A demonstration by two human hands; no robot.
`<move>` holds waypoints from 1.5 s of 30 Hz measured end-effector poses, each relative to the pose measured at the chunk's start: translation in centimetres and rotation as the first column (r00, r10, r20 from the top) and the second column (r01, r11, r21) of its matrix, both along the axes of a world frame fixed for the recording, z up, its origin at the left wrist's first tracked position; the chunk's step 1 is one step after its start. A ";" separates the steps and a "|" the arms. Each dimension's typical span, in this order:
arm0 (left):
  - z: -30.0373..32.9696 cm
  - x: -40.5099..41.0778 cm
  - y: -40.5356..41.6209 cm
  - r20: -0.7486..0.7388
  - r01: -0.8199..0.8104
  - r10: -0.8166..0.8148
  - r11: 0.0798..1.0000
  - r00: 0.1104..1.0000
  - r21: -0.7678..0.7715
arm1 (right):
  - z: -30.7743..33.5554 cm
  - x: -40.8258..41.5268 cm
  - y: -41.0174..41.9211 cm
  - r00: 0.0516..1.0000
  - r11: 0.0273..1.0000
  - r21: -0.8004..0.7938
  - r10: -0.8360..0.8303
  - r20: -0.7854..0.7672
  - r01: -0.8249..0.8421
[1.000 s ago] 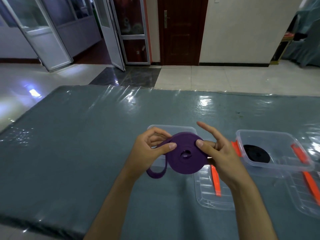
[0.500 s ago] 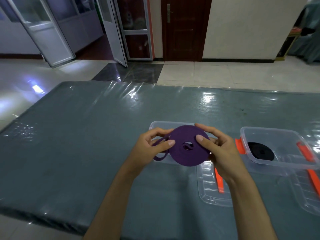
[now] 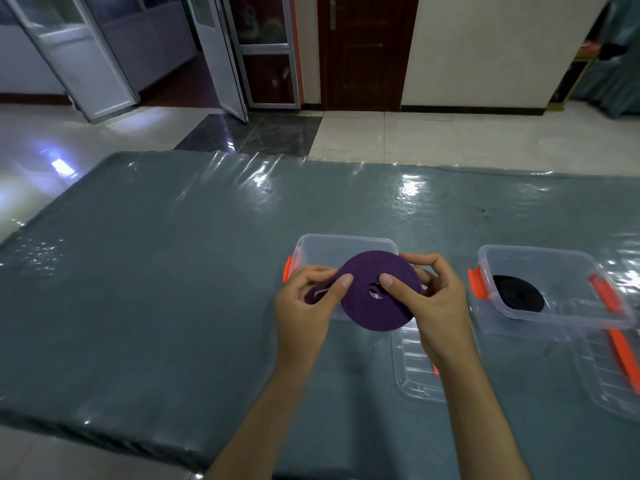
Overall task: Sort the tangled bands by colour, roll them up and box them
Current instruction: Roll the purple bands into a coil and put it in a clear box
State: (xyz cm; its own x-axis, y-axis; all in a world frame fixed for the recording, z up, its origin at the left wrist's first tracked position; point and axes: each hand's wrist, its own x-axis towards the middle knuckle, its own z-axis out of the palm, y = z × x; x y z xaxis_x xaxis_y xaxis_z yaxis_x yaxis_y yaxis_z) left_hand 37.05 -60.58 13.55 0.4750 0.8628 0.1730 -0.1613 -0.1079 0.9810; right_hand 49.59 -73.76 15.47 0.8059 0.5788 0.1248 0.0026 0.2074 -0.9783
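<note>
Both hands hold a purple band roll (image 3: 375,292) in the air above the bench (image 3: 156,271), which is covered with a shiny grey-green plastic sheet. The left hand (image 3: 306,306) pinches the loose end of the purple band between the thumb and the curled fingers, at the left edge of the roll. The right hand (image 3: 429,299) grips the roll itself: its thumb presses on the flat face near the centre hole, and the other fingers curl around the far and right edge. The roll is tilted, so its flat face looks toward the camera.

Just behind the roll stands a clear box (image 3: 332,244) with an orange clip on its left side; the roll hides most of its inside. On the right, well apart from the hands, a second clear box (image 3: 554,320) with orange clips contains a black band roll (image 3: 519,297), which lies flat on its bottom. A clear lid (image 3: 412,368) lies on the bench under the right wrist, and another lid (image 3: 609,375) lies at the right border, partly under the second box.
</note>
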 end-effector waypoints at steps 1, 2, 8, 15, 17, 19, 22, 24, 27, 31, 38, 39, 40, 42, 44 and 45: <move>-0.4 0.0 -0.2 0.003 -0.017 0.017 1.000 1.000 -0.014 | -0.3 -0.1 0.1 1.000 1.000 -0.005 -0.010 -0.005 0.010; -0.7 0.1 -0.3 0.008 -0.021 0.021 0.999 1.000 -0.045 | -0.6 -0.2 0.1 1.000 1.000 -0.009 -0.021 -0.014 0.021; -2.2 0.2 -0.8 0.012 0.150 -0.150 0.975 0.989 -0.163 | -2.5 -0.3 0.8 0.981 0.988 0.001 -0.152 -0.119 0.153; -3.0 1.1 -0.9 0.020 -0.026 0.033 0.959 0.999 -0.281 | -4.8 -1.0 3.2 0.938 0.968 -0.001 -0.243 -0.246 0.250; -3.2 1.6 -1.0 0.064 0.008 0.018 0.920 0.998 -0.392 | -5.4 -1.2 4.2 0.923 0.956 -0.013 -0.285 -0.258 0.292; -3.5 2.0 -0.8 0.099 0.048 0.001 0.867 0.995 -0.495 | -6.0 -1.3 5.0 0.911 0.943 -0.028 -0.326 -0.253 0.330; -3.8 3.2 0.8 0.070 0.036 0.003 0.837 0.998 -0.546 | -6.7 -0.3 5.8 0.910 0.940 -0.061 -0.340 -0.239 0.336; -3.7 4.3 2.5 0.030 0.004 0.016 0.818 0.999 -0.575 | -7.3 0.9 6.4 0.912 0.945 -0.105 -0.328 -0.248 0.311; -4.2 6.2 5.4 -0.020 -0.013 0.001 0.787 1.000 -0.617 | -8.4 3.0 7.6 0.918 0.941 -0.192 -0.319 -0.236 0.277; -6.1 9.5 9.0 -0.077 -0.007 -0.059 0.747 0.995 -0.665 | -9.8 5.9 9.5 0.965 0.927 -0.337 -0.224 -0.135 0.168; -12.0 14.8 13.3 -0.295 -0.138 -0.081 0.747 0.952 -0.650 | -13.4 10.7 12.9 0.995 0.660 -0.746 0.093 -0.030 -0.084; -13.0 15.4 13.7 -0.329 -0.160 -0.083 0.748 0.941 -0.645 | -13.9 11.1 13.4 0.993 0.631 -0.771 0.111 -0.027 -0.091; -14.1 15.8 14.1 -0.358 -0.180 -0.082 0.749 0.930 -0.638 | -14.6 11.4 13.8 0.992 0.608 -0.788 0.123 -0.024 -0.094; -16.1 16.6 14.9 -0.427 -0.222 -0.069 0.773 0.902 -0.594 | -15.7 11.7 14.6 0.987 0.546 -0.830 0.160 -0.032 -0.115; -17.8 17.2 15.5 -0.492 -0.254 -0.061 0.798 0.868 -0.547 | -16.8 11.8 15.2 0.978 0.468 -0.868 0.188 -0.087 -0.167; -18.6 17.4 15.8 -0.515 -0.257 -0.073 0.801 0.854 -0.540 | -17.4 11.9 15.4 0.974 0.433 -0.881 0.197 -0.113 -0.189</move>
